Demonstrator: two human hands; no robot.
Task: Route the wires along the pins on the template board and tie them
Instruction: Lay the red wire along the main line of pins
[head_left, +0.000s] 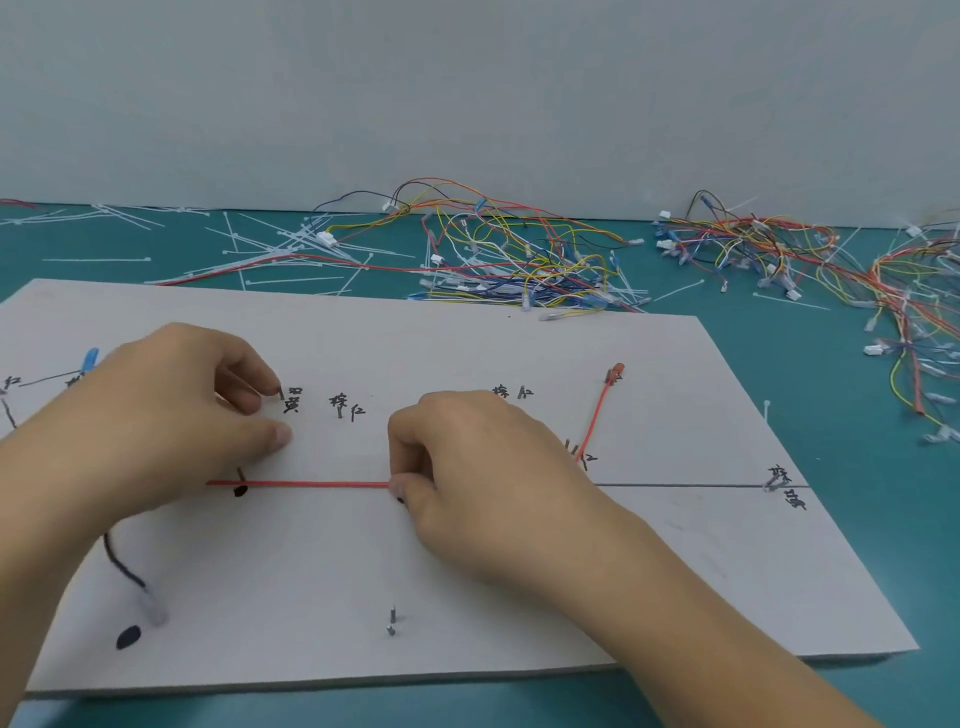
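Observation:
A white template board (467, 582) lies on the teal table, with small metal pins and handwritten marks. A red wire (311, 484) runs level across its middle. Its far part (595, 418) rises to a red terminal at the upper right. My right hand (467, 467) pinches the red wire at the board's centre. My left hand (171, 410) lies over the wire's left end, fingers curled near a pin (281, 392); what it holds is hidden. A black wire (122, 564) with a clear terminal trails from under my left wrist.
Loose cable ties (270, 249) are strewn at the back left. A tangle of coloured wires (519, 254) lies behind the board, and another heap (810, 260) spreads at the back right. A wall closes off the table's far edge.

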